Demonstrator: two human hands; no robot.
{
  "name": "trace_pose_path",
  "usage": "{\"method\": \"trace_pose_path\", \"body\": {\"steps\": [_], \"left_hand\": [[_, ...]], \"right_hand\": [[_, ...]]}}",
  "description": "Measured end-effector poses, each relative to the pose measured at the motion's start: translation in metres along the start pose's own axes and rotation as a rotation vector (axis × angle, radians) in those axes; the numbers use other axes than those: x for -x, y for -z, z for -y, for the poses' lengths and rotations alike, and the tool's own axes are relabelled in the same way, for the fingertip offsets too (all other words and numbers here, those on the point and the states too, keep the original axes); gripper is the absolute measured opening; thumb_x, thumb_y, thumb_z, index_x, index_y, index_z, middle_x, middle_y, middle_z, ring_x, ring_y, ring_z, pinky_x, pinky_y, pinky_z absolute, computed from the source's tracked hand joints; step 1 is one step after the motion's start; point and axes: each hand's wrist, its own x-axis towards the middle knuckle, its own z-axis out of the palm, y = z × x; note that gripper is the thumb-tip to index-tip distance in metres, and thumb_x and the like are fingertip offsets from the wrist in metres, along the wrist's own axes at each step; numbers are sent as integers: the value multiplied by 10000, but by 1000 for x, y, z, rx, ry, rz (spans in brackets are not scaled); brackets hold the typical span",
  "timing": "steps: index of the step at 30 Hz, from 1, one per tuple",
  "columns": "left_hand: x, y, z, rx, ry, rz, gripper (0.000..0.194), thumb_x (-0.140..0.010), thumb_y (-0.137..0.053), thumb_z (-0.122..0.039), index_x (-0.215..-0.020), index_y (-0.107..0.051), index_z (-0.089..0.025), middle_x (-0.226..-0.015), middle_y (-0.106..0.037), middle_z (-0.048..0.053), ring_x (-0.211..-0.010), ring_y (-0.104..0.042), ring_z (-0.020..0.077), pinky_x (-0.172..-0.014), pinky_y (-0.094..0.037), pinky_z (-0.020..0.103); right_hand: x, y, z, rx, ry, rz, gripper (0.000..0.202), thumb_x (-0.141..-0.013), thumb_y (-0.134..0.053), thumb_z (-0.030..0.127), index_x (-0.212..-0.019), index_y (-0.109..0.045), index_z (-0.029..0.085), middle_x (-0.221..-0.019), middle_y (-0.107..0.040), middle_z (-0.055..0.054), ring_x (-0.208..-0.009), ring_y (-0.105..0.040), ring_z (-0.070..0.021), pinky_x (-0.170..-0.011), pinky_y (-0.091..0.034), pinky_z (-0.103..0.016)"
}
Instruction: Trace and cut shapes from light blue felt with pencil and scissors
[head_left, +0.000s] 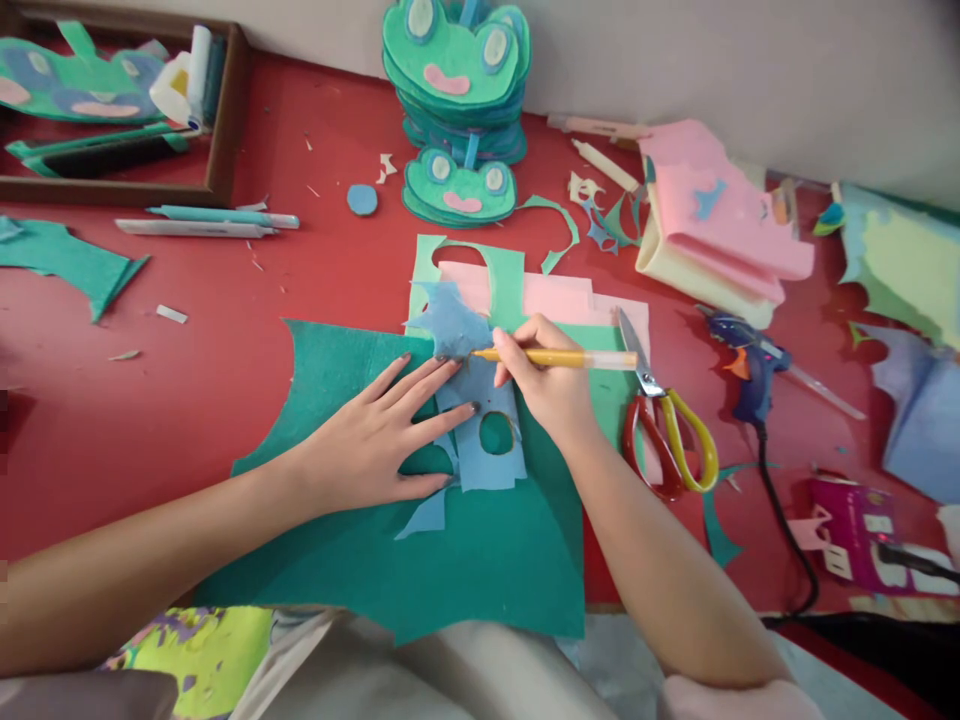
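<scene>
My right hand (pixel 551 380) grips a yellow marker pen (pixel 551 357), its tip at a piece of blue felt (pixel 454 322) with a jagged edge. Spread flat, my left hand (pixel 382 435) presses on the blue felt with its fingertips. Lower down, the blue felt strip (pixel 487 470) has a round hole cut through it. Beneath both hands lies a large dark green felt sheet (pixel 480 570). Light green felt (pixel 506 265) and pink felt (pixel 562 295) stick out behind it. Right of my right hand are scissors (pixel 664 420) with one red and one yellow handle.
Frog-face felt cutouts (pixel 457 100) are stacked at the back. A wooden tray (pixel 232 120) with pens stands at far left. On the right lie a blue glue gun (pixel 750 360) with a cord, folded pink felt (pixel 720 210) and a purple power strip (pixel 855 535). Felt scraps are scattered about.
</scene>
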Motion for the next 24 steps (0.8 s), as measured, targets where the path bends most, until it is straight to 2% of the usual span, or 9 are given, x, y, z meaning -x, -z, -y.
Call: {"method": "trace_pose_path", "body": {"steps": [5, 24], "left_hand": [[-1, 0, 0, -6, 2, 10, 659, -828, -587, -488, -1410, -400, -242, -1555, -187, 162, -1405, -251, 358, -1135, -217, 561], [0, 0, 0, -10, 5, 16, 653, -839, -571, -497, -1416, -393, -249, -1554, -187, 165, -1413, -232, 351, -1138, -210, 561]], "right_hand": [[0, 0, -2, 12, 15, 28, 293, -886, -558, 370, -650, -472, 220, -510, -571, 61, -494, -552, -84, -582, -467, -233], [1, 1, -4, 37, 44, -49, 287, -880, -573, 343, -644, -467, 218, -491, -558, 71, -479, -548, -80, -555, -453, -218]]}}
